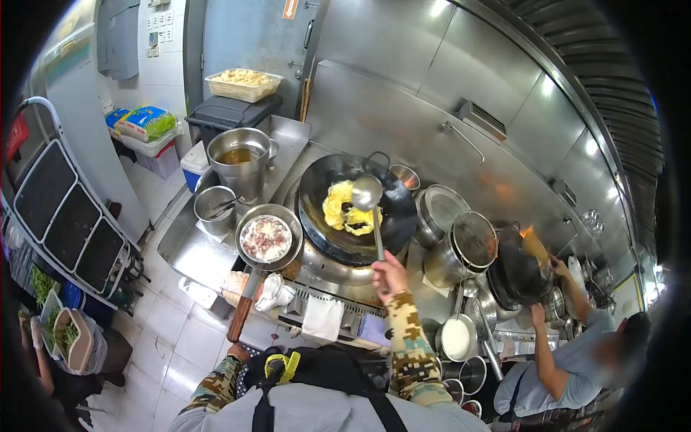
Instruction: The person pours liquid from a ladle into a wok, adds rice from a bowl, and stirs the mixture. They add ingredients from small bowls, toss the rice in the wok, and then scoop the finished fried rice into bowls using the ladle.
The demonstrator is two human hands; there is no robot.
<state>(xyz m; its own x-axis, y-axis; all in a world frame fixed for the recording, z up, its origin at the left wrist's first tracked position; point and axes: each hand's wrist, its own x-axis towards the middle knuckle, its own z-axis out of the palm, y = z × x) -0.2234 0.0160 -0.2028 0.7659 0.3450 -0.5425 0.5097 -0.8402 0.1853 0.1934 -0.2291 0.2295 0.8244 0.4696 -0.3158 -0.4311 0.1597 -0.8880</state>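
My right hand (389,276) grips the long handle of a steel ladle (366,192), whose bowl rests over yellow scrambled egg (337,207) in a large black wok (392,219) on the burner. Left of the wok sits a round steel pan (291,222) filled with a pale pinkish mix, its wooden handle (242,309) pointing toward me. Just below the end of that handle lies my left hand (237,352). It is mostly hidden, so its grip is unclear. Both sleeves are camouflage-patterned.
A tall pot of brown liquid (240,162) and a smaller steel pot (216,209) stand left of the stove. At the right, a co-worker (568,360) tilts a flaming black wok (515,277). Lids, bowls and folded cloths (322,317) crowd the counter edge. A tray rack (65,223) lines the left aisle.
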